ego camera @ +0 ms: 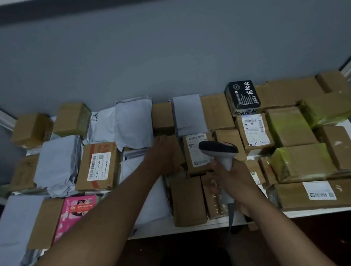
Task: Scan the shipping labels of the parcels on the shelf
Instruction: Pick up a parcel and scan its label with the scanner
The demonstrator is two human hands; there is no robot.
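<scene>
A brown box (98, 166) well to the left of the left hand (165, 154) carries a white shipping label reading "JS-504" beside a barcode. Far beyond the right hand (231, 175), a black packet (243, 95) bears large white Chinese characters. The right hand grips the handle of a white scanner (219, 150) with a dark head, held just beside a small cardboard parcel (198, 152) whose barcode label faces up. The left hand rests on a brown parcel (171, 153) immediately left of it, fingers curled over its far edge. Both sit mid-shelf (182, 226) among cardboard boxes and grey mailers.
</scene>
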